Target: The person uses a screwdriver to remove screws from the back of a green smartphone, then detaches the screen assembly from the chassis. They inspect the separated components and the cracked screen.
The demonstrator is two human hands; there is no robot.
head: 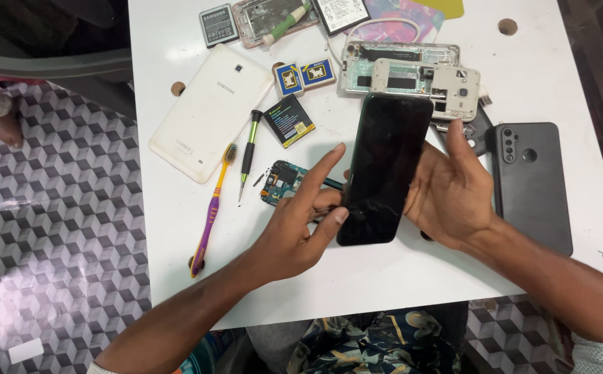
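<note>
1. Overhead, the head view shows a black phone (386, 170) held tilted above a white table (564, 62). The right hand (454, 190) cups the phone's right edge and back, fingers wrapped behind it. The left hand (298, 232) pinches the phone's lower left edge with the thumb, its index finger stretched out toward the upper middle of the table.
2. Labels: two small blue-and-yellow squares (304, 75) lie side by side near the table's middle; a black battery (289, 120) with a yellow and blue label lies just below them; a grey battery (218, 25) lies at the top edge, and a white-labelled battery (342, 14) lies further right along that edge.
3. Counts: three batteries; one white tablet (208, 111) lying back up; one dark grey phone (530, 183) back up at the right; three bare phone frames, two overlapping (412, 73) above the held phone and one (267, 17) at the top; one circuit board (281, 181) beside the left hand; one black and green screwdriver (249, 152); one yellow and purple toothbrush (211, 211).
4. Surface: the tabletop is plain white with small round brown holes (507, 27).
5. Room: the floor (59, 208) has a grey and white cube pattern. A patterned garment (378, 346) shows below the table's near edge.
</note>
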